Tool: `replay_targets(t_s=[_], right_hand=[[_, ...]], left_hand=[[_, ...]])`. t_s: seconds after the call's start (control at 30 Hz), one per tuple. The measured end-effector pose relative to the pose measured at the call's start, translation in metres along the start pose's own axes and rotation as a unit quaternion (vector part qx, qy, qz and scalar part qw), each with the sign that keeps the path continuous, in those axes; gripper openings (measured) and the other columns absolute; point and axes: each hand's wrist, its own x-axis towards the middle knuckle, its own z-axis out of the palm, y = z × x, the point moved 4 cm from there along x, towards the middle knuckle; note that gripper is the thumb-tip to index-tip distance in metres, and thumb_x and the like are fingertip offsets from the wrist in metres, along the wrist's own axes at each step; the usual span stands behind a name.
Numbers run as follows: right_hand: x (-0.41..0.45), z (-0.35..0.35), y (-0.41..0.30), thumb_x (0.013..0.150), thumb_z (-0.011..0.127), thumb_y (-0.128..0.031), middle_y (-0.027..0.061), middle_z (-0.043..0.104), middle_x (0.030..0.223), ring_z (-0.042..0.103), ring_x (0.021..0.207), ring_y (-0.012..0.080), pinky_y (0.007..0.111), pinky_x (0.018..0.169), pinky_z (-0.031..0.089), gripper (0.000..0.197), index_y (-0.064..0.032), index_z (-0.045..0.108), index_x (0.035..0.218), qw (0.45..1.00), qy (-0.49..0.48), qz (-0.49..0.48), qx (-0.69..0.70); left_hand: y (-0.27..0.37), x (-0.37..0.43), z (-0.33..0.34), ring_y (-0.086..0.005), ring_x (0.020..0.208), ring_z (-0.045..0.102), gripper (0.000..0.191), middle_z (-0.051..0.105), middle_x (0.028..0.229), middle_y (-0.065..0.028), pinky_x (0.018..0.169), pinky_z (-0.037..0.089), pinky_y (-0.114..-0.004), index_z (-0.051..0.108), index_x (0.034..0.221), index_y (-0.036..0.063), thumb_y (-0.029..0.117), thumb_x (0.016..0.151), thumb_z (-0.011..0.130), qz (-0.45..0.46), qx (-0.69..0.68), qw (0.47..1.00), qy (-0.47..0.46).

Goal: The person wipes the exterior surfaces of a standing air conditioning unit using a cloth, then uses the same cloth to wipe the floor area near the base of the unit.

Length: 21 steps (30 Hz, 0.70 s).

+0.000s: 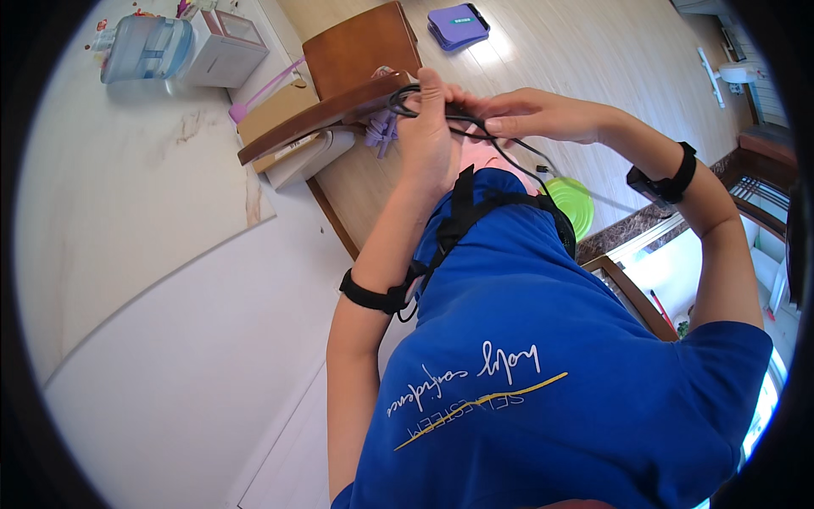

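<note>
A thin black cable lies in loops between my two hands, in front of my waist. My left hand holds the looped bundle, its thumb raised and part of the loop passing around the thumb. My right hand reaches in from the other side, thumb and fingers closed around the strands; its fingertips are partly hidden. From there one strand runs down to a black pouch at my waist. A black strap crosses the front of my blue T-shirt, which bears writing.
Beyond my left hand stands a brown wooden chair, with cardboard boxes beside it. A marble-patterned table at left bears a water jug and a white box. On the floor are a purple object and a green round object.
</note>
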Motion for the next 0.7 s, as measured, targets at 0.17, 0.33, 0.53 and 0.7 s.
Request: replay_targets(t_s=[0.17,0.33,0.53,0.7], right_hand=[[0.011,0.016,0.004,0.103,0.060,-0.049,0.0037,0.068,0.097,0.065,0.088,0.0125,0.028,0.083,0.054,0.050,-0.0016,0.066,0.119,0.990,-0.006,-0.025,0.136],[-0.012,-0.024,-0.014,0.105,0.055,-0.025,-0.0053,0.046,0.074,0.043,0.062,0.0042,0.023,0.056,0.040,0.027,-0.0036,0.064,0.118,0.985,0.108,-0.061,0.123],[-0.028,-0.044,-0.057,0.104,0.061,-0.027,-0.0097,0.032,0.069,0.027,0.058,0.0027,0.023,0.053,0.022,0.023,-0.0050,0.060,0.108,0.964,0.148,-0.043,0.215],[-0.028,-0.041,-0.044,0.096,0.064,-0.043,-0.0070,0.043,0.072,0.034,0.058,0.0016,0.021,0.051,0.027,0.041,-0.0066,0.065,0.115,0.978,0.173,-0.092,-0.065]], left_hand=[[-0.005,0.006,0.022,-0.0170,0.088,0.059,0.046,0.057,0.103,-0.0106,0.084,0.055,-0.032,0.051,0.091,0.0052,0.049,0.100,0.062,0.021,0.013,0.999,0.019],[-0.004,0.010,0.029,-0.0208,0.117,0.057,0.076,0.060,0.128,-0.0139,0.104,0.046,-0.038,0.050,0.140,-0.0051,0.048,0.092,0.075,0.035,0.175,0.981,-0.071],[-0.046,-0.027,0.054,-0.0247,0.120,0.064,0.067,0.064,0.131,-0.0210,0.103,0.052,-0.034,0.044,0.147,-0.0059,0.029,0.097,0.072,-0.203,0.257,0.896,-0.299],[-0.057,-0.044,0.044,-0.0216,0.107,0.070,0.038,0.072,0.115,-0.0164,0.099,0.055,-0.034,0.054,0.134,-0.0042,0.020,0.105,0.059,-0.279,0.195,0.898,-0.280]])
